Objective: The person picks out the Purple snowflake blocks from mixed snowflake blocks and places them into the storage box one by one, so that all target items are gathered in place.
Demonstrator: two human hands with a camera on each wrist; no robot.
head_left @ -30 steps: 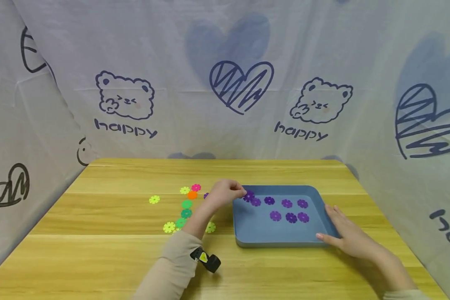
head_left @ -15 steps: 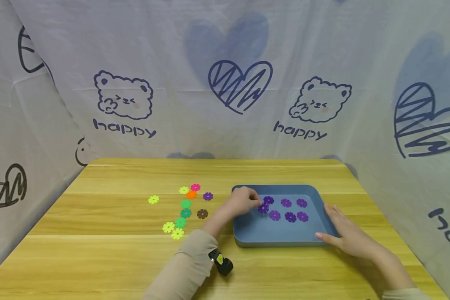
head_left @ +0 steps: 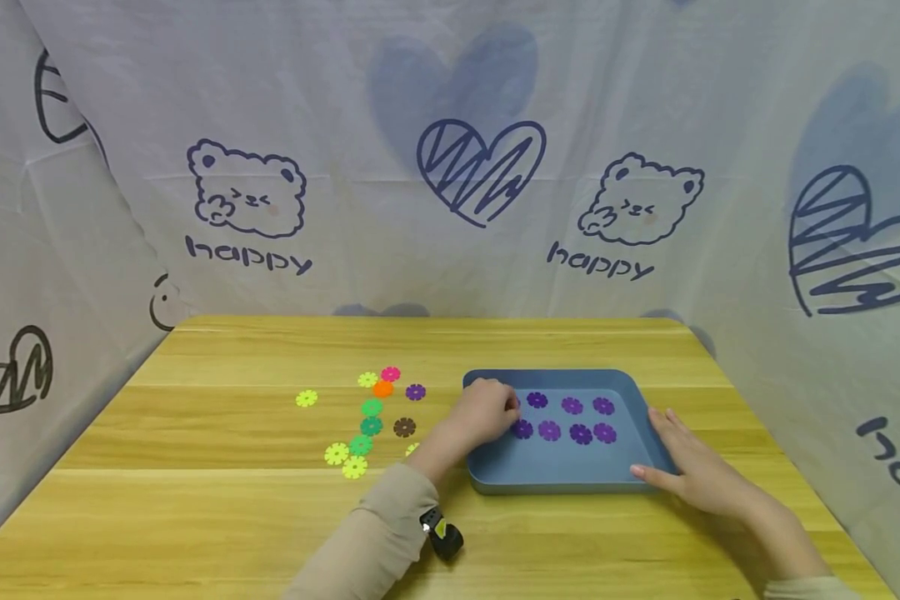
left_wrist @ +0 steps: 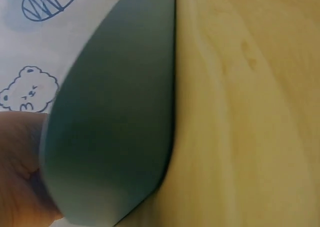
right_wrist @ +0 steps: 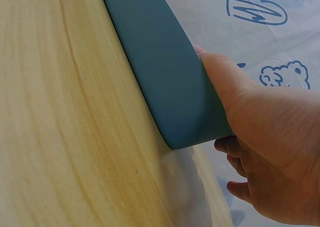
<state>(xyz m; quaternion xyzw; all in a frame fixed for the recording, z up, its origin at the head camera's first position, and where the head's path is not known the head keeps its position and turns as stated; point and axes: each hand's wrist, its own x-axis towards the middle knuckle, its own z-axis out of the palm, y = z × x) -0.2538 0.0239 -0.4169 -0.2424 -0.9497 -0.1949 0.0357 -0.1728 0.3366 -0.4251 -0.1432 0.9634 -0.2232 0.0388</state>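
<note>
Leftmost, loose flower discs [head_left: 372,407] in yellow, green, orange and pink are lying scattered on the bench [head_left: 195,500]. Further right, the left hand [head_left: 487,408] is being held over the near-left corner of the blue tray [head_left: 547,479], its fingers curled beside a purple disc [head_left: 522,428]; whether that disc is pinched cannot be told. Seven purple discs are lying in the tray. Such discs are judged light, stiff and thin, best pinched by the rim. The right hand [head_left: 693,467] is resting flat, fingers straight, against the tray's right edge.

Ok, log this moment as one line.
left hand: over tray, on purple flower | right hand: rests on tray corner | table: loose flowers
</note>
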